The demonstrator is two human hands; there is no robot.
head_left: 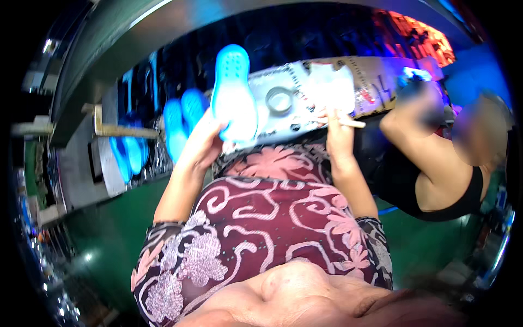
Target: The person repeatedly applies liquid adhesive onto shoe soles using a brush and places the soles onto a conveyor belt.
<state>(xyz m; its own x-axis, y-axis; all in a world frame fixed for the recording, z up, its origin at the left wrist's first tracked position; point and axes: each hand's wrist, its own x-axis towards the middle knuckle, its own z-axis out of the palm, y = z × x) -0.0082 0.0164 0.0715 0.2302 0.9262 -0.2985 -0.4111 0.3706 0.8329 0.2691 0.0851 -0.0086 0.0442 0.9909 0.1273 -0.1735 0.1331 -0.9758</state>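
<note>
Nearest the camera, the person's bare upper chest (297,289) fills the lower middle, above a dark red top (248,210) with pale scrollwork and pink flowers. The blue sole (234,95) is raised in front of the body, over the left end of a plastic-wrapped work surface (297,117). Its long axis runs away from the person, the far end leaning slightly left; that end is narrower and bears small dots, while the broader end faces the body and is washed out by glare.

Markings: dark printed lettering shows on the wrapping, and bold dark strokes and a red mark on the cardboard (376,90) at the right.

Pose: both forearms reach forward and angle inward, elbows bent. The left hand (206,139) grasps the sole at the left edge of its near end. Fingers of the right hand (339,128) are closed around a pale stick (353,123), which projects rightward, nearly level. Between the hands, a dark-rimmed round container (279,101) stands on the wrapping.

Surroundings: more blue soles (174,125) lie left of the left hand. A co-worker (436,163) in a black sleeveless top is at the right. Green floor (109,240) shows below.
</note>
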